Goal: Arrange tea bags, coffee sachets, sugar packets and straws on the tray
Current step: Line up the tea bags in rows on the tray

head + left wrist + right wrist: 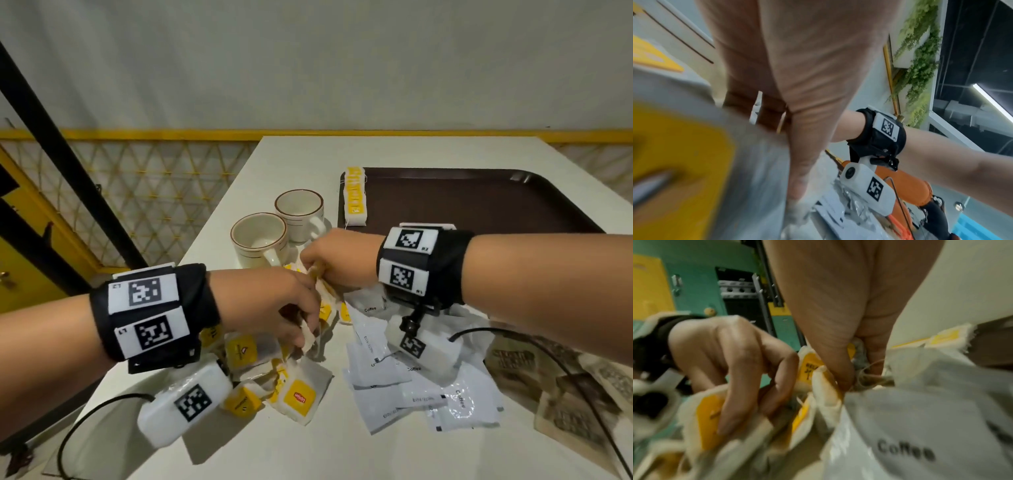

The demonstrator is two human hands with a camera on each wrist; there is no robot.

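L hand fingers pinch a tea bag over the bench pile. R hand fingers pinch tea bag strings.

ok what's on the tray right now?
One row of yellow-tagged tea bags lies along the left edge of the brown tray. The rest visible is bare; the right hand and wristband cover its near edge.

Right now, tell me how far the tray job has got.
Done: one row of tea bags lies along the tray edge.
In hand: the left hand and right hand both pinch tea bags in the loose tea bag pile.
Left: that pile, the coffee sachets and the brown packets. No straws show.
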